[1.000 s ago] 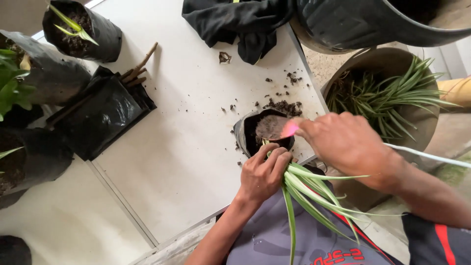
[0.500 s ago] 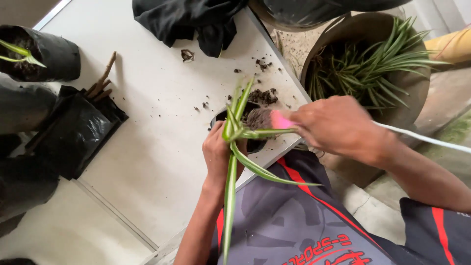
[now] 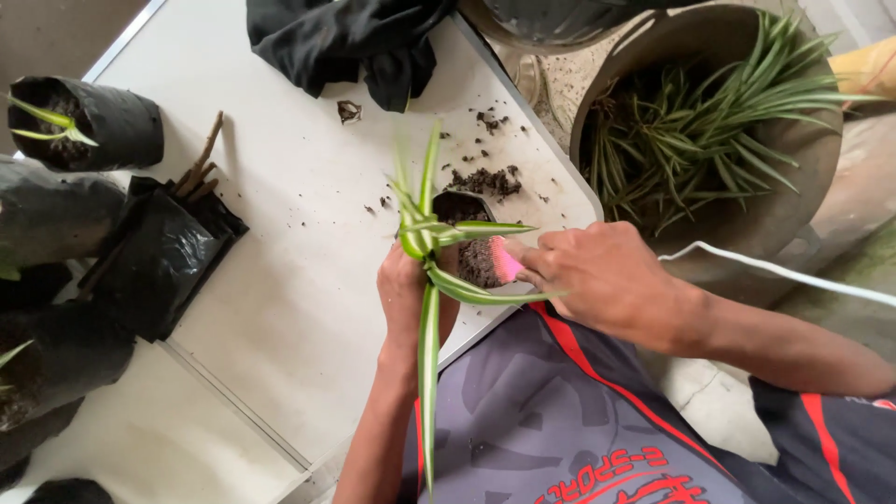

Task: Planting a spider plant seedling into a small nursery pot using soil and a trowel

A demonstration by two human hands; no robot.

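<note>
My left hand (image 3: 401,291) grips a small spider plant (image 3: 427,238) with long green and pale striped leaves, holding it upright at the edge of a small black grow bag (image 3: 459,207) partly filled with dark soil. My right hand (image 3: 602,275) holds a small pink tool (image 3: 505,262), its tip resting on the soil in that bag. Both hands meet at the near right edge of the white table (image 3: 280,233).
A big round pot of spider plants (image 3: 709,131) stands right of the table. Black cloth (image 3: 355,37) lies at the far edge. Flat black bags (image 3: 159,261) and filled planted bags (image 3: 89,121) crowd the left. Loose soil (image 3: 485,177) is scattered near the bag.
My left hand brought the plant from low beside my lap up to the bag and stood it upright. The right hand stayed at the bag with the pink tool.
</note>
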